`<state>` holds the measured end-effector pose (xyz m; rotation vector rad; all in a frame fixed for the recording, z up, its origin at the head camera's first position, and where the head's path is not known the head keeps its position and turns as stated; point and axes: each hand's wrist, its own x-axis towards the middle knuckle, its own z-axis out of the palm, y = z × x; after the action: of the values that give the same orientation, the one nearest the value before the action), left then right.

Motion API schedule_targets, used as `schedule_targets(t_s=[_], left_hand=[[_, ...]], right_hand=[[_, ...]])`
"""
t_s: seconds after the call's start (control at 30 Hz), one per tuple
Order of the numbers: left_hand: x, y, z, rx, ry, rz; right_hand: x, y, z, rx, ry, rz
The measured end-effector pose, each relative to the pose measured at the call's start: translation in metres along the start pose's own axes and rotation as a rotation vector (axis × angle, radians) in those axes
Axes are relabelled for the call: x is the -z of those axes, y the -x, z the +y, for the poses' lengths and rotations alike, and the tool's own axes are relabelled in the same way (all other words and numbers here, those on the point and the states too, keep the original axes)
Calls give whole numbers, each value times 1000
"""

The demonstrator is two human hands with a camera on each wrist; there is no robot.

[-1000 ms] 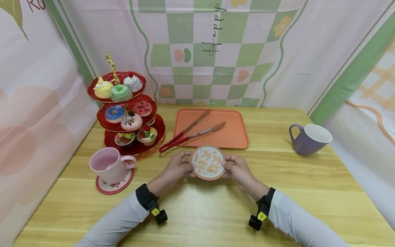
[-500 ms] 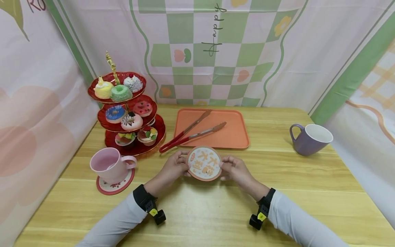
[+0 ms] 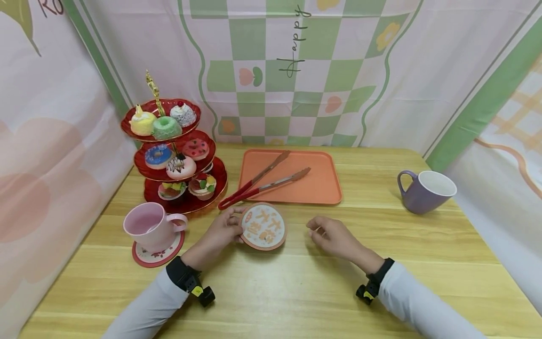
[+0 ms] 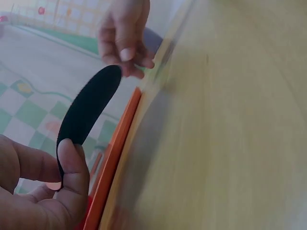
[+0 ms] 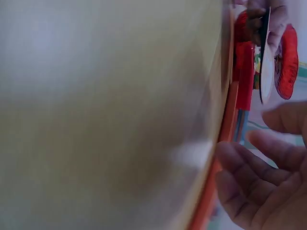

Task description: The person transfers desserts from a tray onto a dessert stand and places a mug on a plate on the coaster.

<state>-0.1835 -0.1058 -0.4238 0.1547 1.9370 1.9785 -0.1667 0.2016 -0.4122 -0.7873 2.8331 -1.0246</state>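
A round coaster (image 3: 263, 227) with orange lettering and a black underside (image 4: 88, 108) is held above the wooden table (image 3: 296, 292) near the tray's front edge. My left hand (image 3: 222, 230) pinches its left rim, the thumb (image 4: 72, 165) against the black side. My right hand (image 3: 332, 235) hovers a little to the right, fingers loosely curled and holding nothing. In the right wrist view the coaster (image 5: 266, 67) shows edge-on, apart from the relaxed fingers (image 5: 249, 177).
An orange tray (image 3: 296, 181) with red-handled tongs (image 3: 262, 184) lies behind the hands. A three-tier red stand (image 3: 171, 155) of cakes is at the back left, a pink cup (image 3: 148, 226) on a coaster in front of it. A purple mug (image 3: 425, 190) stands far right.
My right hand has let go of the coaster and drawn back to the right. The left hand alone has carried the coaster leftward.
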Motion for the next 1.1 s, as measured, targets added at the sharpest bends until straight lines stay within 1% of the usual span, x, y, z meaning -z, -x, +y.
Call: schedule_targets(t_s=[0.1,0.2,0.27,0.37,0.53,0.73,0.87,1.1], left_hand=[[7,2,1,11,-29,13],[14,4,2,11,-71,36],[17,6,2,12,-102,56],[23,8,3,14,-140,91],[33,14,5,15,-217,122],[46,20,6,56,-301,180],[52,25,8,77,-345,198],[59,29,5,92,-418,199]], right_hand=[[3,2,0,87,184,-22],[5,4,1,125,286,-49],[5,5,2,136,318,-57],[6,6,3,140,329,-67],[6,8,4,136,328,-84],[6,8,5,140,332,-83],[7,9,4,141,334,-83],[7,8,5,143,328,-86]])
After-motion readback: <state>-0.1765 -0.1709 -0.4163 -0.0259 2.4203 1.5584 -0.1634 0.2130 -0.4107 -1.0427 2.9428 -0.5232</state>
